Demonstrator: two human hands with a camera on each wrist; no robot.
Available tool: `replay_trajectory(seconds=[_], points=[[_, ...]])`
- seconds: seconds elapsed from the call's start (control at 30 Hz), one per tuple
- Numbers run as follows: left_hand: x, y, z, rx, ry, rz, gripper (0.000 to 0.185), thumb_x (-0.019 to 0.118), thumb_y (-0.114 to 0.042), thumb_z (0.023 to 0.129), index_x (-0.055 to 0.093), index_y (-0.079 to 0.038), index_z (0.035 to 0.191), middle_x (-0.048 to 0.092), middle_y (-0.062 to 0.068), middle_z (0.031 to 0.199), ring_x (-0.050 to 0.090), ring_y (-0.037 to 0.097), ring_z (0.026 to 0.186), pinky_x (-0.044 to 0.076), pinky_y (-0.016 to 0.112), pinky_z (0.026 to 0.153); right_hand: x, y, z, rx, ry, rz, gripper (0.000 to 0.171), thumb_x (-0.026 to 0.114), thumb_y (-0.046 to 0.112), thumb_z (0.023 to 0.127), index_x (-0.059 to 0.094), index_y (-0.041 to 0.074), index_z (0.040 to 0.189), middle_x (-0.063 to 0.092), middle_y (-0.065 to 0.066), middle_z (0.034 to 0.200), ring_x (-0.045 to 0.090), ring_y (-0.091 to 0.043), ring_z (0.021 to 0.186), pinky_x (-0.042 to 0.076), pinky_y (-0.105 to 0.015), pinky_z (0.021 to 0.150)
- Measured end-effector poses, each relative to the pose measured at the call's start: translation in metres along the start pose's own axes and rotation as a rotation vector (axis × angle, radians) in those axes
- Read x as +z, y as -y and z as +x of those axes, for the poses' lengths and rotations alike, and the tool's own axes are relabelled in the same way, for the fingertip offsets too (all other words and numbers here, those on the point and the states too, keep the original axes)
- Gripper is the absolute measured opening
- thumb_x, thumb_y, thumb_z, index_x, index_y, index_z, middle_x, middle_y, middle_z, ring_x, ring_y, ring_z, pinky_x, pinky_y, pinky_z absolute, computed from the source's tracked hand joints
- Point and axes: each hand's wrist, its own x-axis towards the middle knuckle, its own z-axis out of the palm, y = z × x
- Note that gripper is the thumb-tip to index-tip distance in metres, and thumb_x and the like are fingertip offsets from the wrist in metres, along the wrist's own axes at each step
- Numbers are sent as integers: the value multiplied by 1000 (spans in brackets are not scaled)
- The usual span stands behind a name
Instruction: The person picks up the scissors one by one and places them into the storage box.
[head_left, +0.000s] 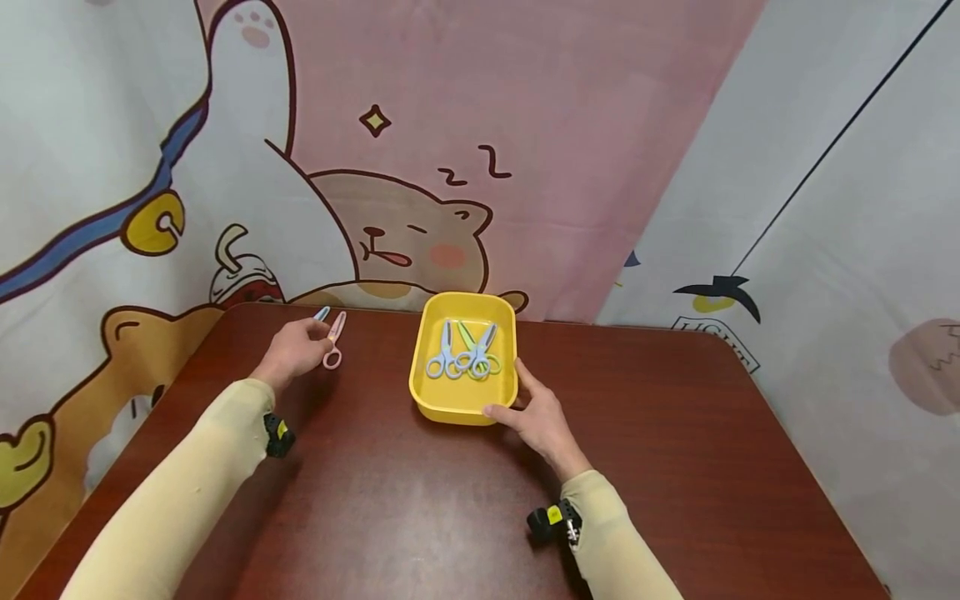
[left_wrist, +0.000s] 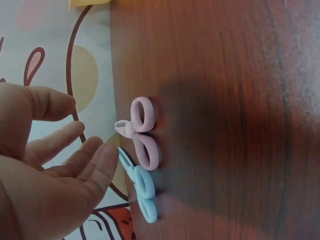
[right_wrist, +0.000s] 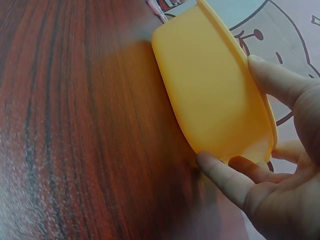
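My left hand (head_left: 298,348) hovers at the table's far left, thumb and fingers apart and loosely bent. Right by its fingertips lie pink scissors (left_wrist: 141,125), with light blue scissors (left_wrist: 145,184) beside them; the hand partly covers the blue pair in the head view. A yellow tray (head_left: 450,414) stands at the far middle of the table. With thumb at the rim and fingers against the side wall, my right hand (head_left: 542,421) holds its near right corner. Inside the tray are two blue scissors (head_left: 447,340) and green scissors (head_left: 466,335), partly overlapping.
The dark red-brown wooden table (head_left: 375,500) ends at a cartoon-printed cloth (head_left: 570,150) hanging behind it and along the sides. Each wrist carries a small black camera (head_left: 280,436) over a pale yellow sleeve (head_left: 187,475).
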Motion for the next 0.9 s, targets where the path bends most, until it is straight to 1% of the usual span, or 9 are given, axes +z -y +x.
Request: replay_trajectory(seconds=[0.1, 0.23, 0.4, 0.57, 0.67, 0.8, 0.9], points=[[1, 2, 2, 0, -3, 15, 47, 54, -17, 102, 53, 7, 142, 57, 29, 130, 53, 36, 103, 45, 37, 77, 0, 1, 0, -8, -1, -5, 103, 88, 27, 84, 25, 16, 165, 40, -14, 162, 67, -29, 119, 58, -36, 91], [1, 3, 4, -2, -5, 33, 46, 55, -17, 103, 53, 7, 142, 57, 29, 131, 54, 37, 104, 47, 40, 80, 0, 1, 0, -6, 0, -8, 104, 88, 27, 84, 25, 17, 165, 39, -13, 163, 66, -29, 121, 57, -39, 95], [1, 3, 6, 15, 0, 55, 46, 55, -17, 102, 53, 8, 141, 57, 30, 133, 55, 38, 106, 48, 42, 83, 0, 1, 0, 1, -2, -4, 104, 88, 27, 84, 25, 19, 165, 39, -12, 164, 65, -30, 122, 57, -40, 96], [3, 3, 7, 33, 8, 77, 48, 56, -18, 101, 52, 8, 141, 58, 31, 129, 55, 38, 103, 49, 43, 82, 0, 0, 0, 8, -4, -2, 104, 88, 28, 84, 24, 19, 166, 39, -12, 163, 66, -29, 121, 57, -39, 95], [4, 4, 7, 33, 14, 84, 49, 56, -20, 102, 51, 8, 142, 58, 31, 128, 55, 38, 102, 49, 44, 83, -1, -1, 0, 8, -6, -2, 104, 88, 28, 84, 25, 19, 165, 39, -12, 163, 66, -28, 120, 57, -38, 94], [6, 9, 7, 31, 15, 68, 50, 58, -21, 102, 50, 8, 143, 58, 32, 131, 55, 40, 106, 49, 51, 90, 0, -2, 0, 5, -7, -3, 104, 88, 28, 84, 25, 18, 165, 39, -11, 163, 66, -29, 120, 57, -36, 92], [9, 13, 7, 40, 0, 56, 51, 59, -22, 102, 50, 8, 143, 57, 33, 135, 54, 42, 113, 47, 56, 97, 0, -2, 0, 0, -7, -4, 104, 88, 28, 83, 26, 18, 165, 40, -12, 162, 67, -28, 118, 57, -33, 88]])
